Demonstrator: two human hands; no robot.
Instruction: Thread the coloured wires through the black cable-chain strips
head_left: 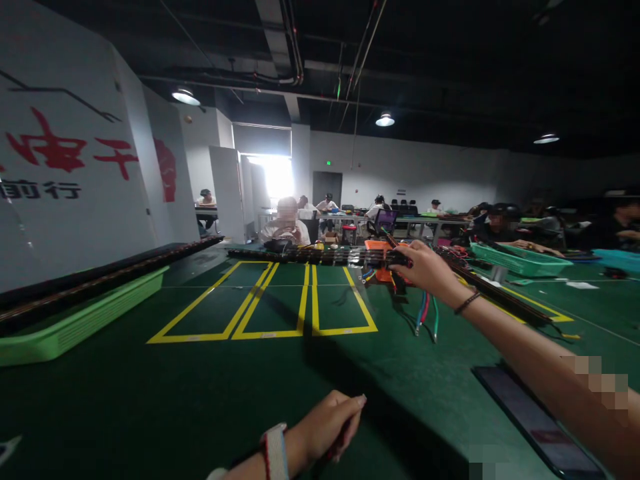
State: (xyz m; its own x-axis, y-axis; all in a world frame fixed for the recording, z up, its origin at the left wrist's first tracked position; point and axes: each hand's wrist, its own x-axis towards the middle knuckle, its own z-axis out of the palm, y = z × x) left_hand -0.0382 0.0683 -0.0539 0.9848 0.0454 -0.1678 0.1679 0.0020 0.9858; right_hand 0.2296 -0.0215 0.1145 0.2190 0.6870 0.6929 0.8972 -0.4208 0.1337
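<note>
My right hand [425,267] reaches forward and is closed around the right end of a long dark wire harness [300,255], which stretches leftward above the far part of the green table. Blue, red and green wires [427,313] with metal lugs hang down just below this hand. Directly behind the harness end is an orange basket [375,247]. Nearer to me, my left hand [336,423] is curled closed low over the table. Its palm side is turned away, and a dark reddish bit shows under the fingers, too unclear to name.
Yellow tape outlines [270,335] mark the green tabletop [200,400]. A light green basket [90,327] at left bears another long dark bundle. A phone [535,420] lies at lower right. Farther right are a teal basket [520,260] and another harness [505,300]. Several people sit beyond.
</note>
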